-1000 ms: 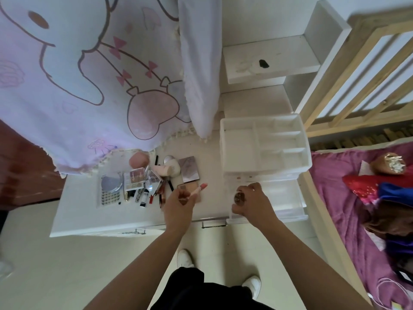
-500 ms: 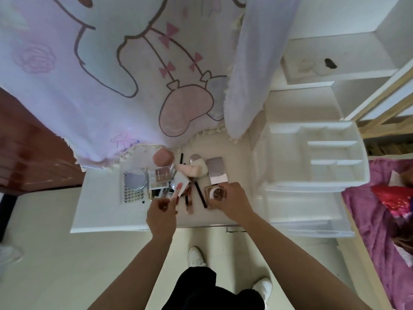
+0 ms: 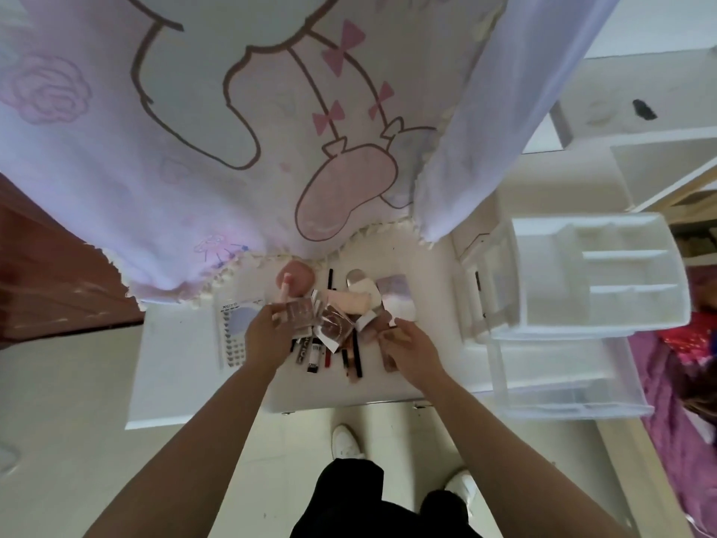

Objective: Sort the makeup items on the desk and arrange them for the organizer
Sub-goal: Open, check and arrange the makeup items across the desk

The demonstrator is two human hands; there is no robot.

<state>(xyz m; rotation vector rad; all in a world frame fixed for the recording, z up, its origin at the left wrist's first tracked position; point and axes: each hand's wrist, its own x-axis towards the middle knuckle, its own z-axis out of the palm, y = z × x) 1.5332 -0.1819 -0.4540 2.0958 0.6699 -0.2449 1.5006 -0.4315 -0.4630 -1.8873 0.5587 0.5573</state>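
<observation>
A pile of makeup lies at the back of the white desk (image 3: 174,382): a pink sponge (image 3: 300,271), a small palette (image 3: 300,310), a mirrored compact (image 3: 395,295), a sticker sheet (image 3: 232,335), and several pencils and tubes (image 3: 333,355). My left hand (image 3: 267,337) hovers over the pile's left side and grips a pink lip tube (image 3: 286,291) that points away from me. At the pile's right side, my right hand (image 3: 413,345) pinches a small round jar (image 3: 368,319). The white plastic organizer (image 3: 543,266) stands to the right with empty top compartments.
The organizer's lower drawer (image 3: 562,366) is pulled out toward me. A cartoon-print curtain (image 3: 232,130) hangs over the desk's back edge. White shelves (image 3: 620,110) stand at the upper right, and a bed with a purple blanket (image 3: 667,382) is at the far right.
Both hands moved from the organizer drawer side to the makeup pile. The right hand carried the small jar leftward. The left hand carried the pink tube forward over the palette.
</observation>
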